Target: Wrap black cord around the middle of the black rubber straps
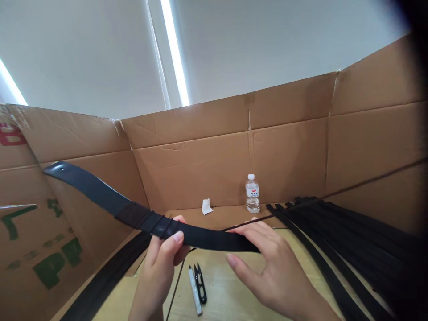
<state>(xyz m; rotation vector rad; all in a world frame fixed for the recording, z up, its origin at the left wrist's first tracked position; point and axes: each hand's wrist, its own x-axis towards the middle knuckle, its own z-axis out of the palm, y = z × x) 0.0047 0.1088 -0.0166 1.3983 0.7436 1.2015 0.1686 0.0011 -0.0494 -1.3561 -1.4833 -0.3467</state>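
Observation:
A long, curved black flat strip slants across the middle, its glossy holed tip raised at the far left. Dark cord is wound tightly round it in a band, with looser turns spaced toward my left hand. That hand is closed on the strip, thumb pressed on the front beside the turns. My right hand is at the strip's right end, fingers stretched out and thumb apart from it. The loose dark cord runs from behind the strip, past the right fingers, off to the upper right.
Below the strip, black thread snips and a grey-white pen-like stick lie on the table. Black strips are piled at right, more at left. A water bottle and white paper scrap stand by the cardboard wall.

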